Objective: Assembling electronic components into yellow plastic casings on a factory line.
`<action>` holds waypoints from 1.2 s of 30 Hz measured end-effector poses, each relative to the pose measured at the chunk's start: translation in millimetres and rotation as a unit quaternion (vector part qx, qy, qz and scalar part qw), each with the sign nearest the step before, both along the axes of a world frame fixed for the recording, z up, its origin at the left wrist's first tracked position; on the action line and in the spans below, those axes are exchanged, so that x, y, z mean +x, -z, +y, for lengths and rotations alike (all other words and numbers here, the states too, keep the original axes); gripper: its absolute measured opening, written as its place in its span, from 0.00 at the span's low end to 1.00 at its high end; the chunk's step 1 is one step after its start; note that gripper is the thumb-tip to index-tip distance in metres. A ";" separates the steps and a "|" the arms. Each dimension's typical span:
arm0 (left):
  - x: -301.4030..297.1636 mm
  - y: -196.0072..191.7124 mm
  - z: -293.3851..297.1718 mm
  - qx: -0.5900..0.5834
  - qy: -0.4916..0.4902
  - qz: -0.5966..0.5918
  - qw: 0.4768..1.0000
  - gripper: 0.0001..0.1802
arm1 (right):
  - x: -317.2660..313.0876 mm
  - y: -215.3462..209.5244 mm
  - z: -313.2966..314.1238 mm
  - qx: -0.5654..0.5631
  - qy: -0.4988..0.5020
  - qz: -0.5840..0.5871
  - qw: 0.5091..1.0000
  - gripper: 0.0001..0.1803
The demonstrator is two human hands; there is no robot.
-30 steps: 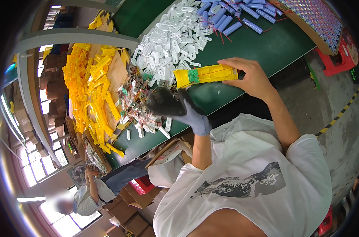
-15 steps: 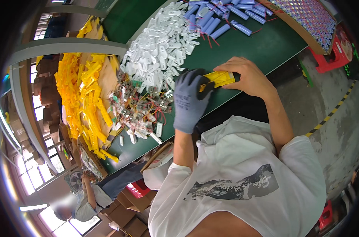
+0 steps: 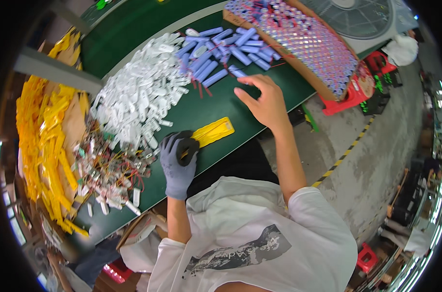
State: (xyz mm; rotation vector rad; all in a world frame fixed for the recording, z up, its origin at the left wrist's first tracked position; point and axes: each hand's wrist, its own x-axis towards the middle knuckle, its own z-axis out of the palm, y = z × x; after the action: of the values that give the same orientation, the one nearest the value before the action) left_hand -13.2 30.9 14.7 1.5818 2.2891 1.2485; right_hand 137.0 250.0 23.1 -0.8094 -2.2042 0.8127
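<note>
My left hand (image 3: 178,156), in a grey glove with a black palm, is closed around one end of a long yellow plastic casing (image 3: 214,131). The casing's other end sticks out to the right above the green table. My right hand (image 3: 265,103) is bare and open, thumb and forefinger apart. Its fingertips are beside a blue cylindrical battery (image 3: 237,71) at the near edge of a loose group of batteries (image 3: 200,61) with red wires. Whether they touch it, I cannot tell.
White plastic pieces (image 3: 138,87) form a heap left of the batteries. Wired circuit boards (image 3: 109,168) lie nearer, yellow casings (image 3: 50,141) farther left. A cardboard tray of battery cells (image 3: 311,48) overhangs the green table (image 3: 235,104) at right, above a red stool (image 3: 337,104).
My right hand has let go of the yellow casing and moved away toward the batteries, its fingers now apart. My left hand still holds the casing. The whole view has swung to the right.
</note>
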 end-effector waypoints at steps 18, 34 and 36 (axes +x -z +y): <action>1.1 3.9 6.5 -0.004 -0.010 0.014 1.000 0.13 | 22.1 -1.0 -58.3 0.083 0.010 0.109 0.990 0.17; 2.1 3.9 1.3 -0.007 0.020 0.008 1.000 0.15 | -20.8 7.4 -64.5 0.015 -0.233 0.058 0.971 0.19; 1.6 2.7 1.3 -0.005 0.032 0.005 0.999 0.14 | -14.7 6.0 -62.7 -0.023 -0.234 0.064 0.970 0.17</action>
State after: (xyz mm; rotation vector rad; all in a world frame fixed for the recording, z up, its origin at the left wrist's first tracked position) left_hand -11.5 32.2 12.0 1.6494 2.2277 1.2151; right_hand 122.3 187.3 17.1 -0.2398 -2.2942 1.1079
